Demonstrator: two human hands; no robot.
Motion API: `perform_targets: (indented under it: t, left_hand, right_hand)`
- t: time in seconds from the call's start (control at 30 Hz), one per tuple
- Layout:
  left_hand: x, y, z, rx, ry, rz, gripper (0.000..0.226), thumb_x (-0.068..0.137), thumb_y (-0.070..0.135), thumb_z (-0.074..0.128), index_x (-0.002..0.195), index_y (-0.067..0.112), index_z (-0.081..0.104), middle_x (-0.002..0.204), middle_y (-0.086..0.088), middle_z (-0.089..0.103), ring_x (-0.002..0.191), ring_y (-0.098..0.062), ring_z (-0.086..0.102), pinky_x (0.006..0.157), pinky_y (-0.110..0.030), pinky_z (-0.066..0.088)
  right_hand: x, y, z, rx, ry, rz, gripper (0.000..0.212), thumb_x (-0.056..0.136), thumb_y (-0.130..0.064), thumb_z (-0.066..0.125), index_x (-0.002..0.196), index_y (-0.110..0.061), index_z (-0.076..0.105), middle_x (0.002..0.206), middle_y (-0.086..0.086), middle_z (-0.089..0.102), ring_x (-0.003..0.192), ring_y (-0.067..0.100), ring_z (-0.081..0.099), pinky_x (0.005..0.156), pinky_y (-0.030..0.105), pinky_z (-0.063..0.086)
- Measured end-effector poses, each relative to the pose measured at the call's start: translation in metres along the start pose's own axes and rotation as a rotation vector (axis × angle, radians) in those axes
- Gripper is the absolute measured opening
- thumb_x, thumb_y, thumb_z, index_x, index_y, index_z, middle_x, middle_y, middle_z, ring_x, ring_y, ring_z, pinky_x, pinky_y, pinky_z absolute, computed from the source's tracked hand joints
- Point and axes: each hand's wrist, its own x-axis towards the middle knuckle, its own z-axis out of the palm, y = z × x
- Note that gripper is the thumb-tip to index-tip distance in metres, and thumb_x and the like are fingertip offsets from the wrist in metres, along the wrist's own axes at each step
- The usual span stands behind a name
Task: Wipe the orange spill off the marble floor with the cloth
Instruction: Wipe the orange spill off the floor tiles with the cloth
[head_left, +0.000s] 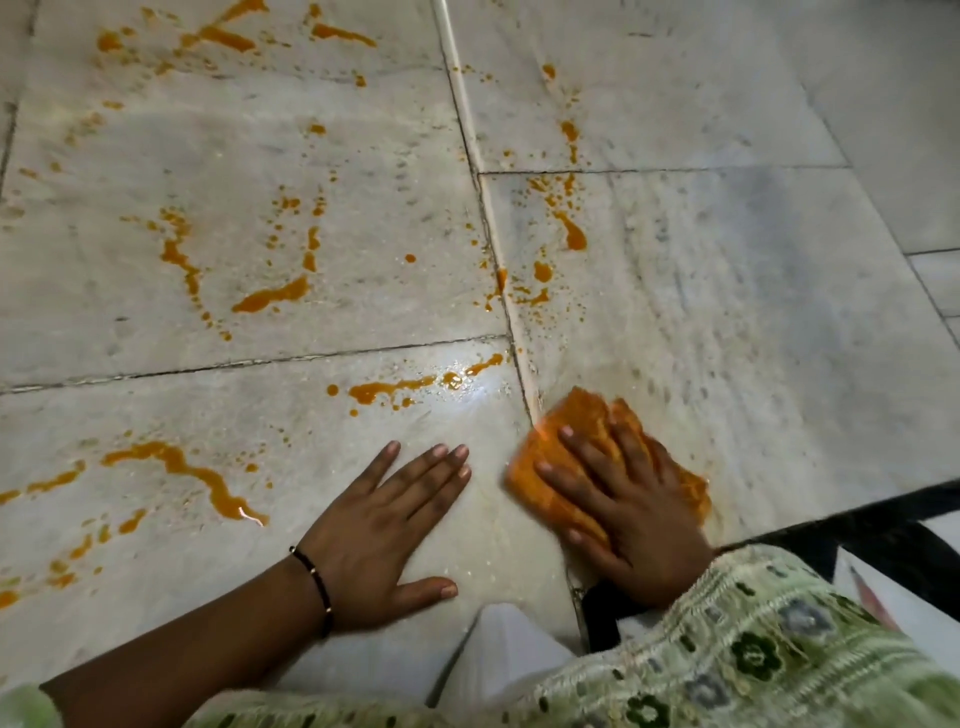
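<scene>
I see the right hand (626, 512) lying flat on top of the orange cloth (582, 457). Its fingers are spread out and fairly straight, pressing the cloth down on the marble floor (753, 312). The grip is released, not wrapped round the cloth. The cloth is soaked orange and sits just right of a line between two floor slabs, near the bottom of the view.

The left hand (384, 525) rests palm down on the bare floor just beside the cloth, not touching it. Its fingers are straight and point away from the body, and the thumb sticks out to the side. It holds nothing. A thin dark bracelet (314, 584) goes round that wrist.

The orange spill (197, 473) lies in streaks and drops over the slabs ahead and to the left. A green flowered sleeve (753, 639) covers the right arm.
</scene>
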Motion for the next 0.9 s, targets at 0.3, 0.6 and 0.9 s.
perform_targets:
  t: [0.3,0.6,0.9]
  left_hand:
    - [-0.001,-0.001,0.001,0.021,-0.007,0.008,0.090,0.086,0.073,0.032,0.150,0.011,0.021,0.158,-0.007,0.018,0.145,-0.021,0.016,0.112,-0.049,0.015]
    - [-0.002,-0.001,0.002,0.012,0.008,-0.001,0.090,0.086,0.073,0.033,0.150,0.011,0.023,0.158,-0.007,0.018,0.145,-0.021,0.016,0.112,-0.049,0.014]
    - [-0.002,0.000,-0.002,0.036,-0.011,0.007,0.090,0.085,0.073,0.033,0.149,0.011,0.024,0.157,-0.007,0.021,0.145,-0.020,0.015,0.113,-0.047,0.013]
  right_hand:
    - [0.056,0.064,-0.012,0.101,0.026,0.504,0.072,0.080,-0.073,0.015,0.147,-0.051,0.001,0.160,-0.006,0.000,0.142,0.042,-0.002,0.105,0.067,0.014]
    - [0.010,0.024,-0.005,0.063,0.019,0.118,0.062,0.089,-0.069,0.018,0.147,-0.047,0.019,0.159,-0.008,0.014,0.144,0.032,0.012,0.105,0.063,0.024]
    - [0.105,0.030,-0.025,0.008,-0.047,0.240,0.071,0.075,-0.079,0.006,0.139,-0.057,-0.015,0.157,0.004,0.006,0.138,0.043,0.001,0.105,0.062,0.017]
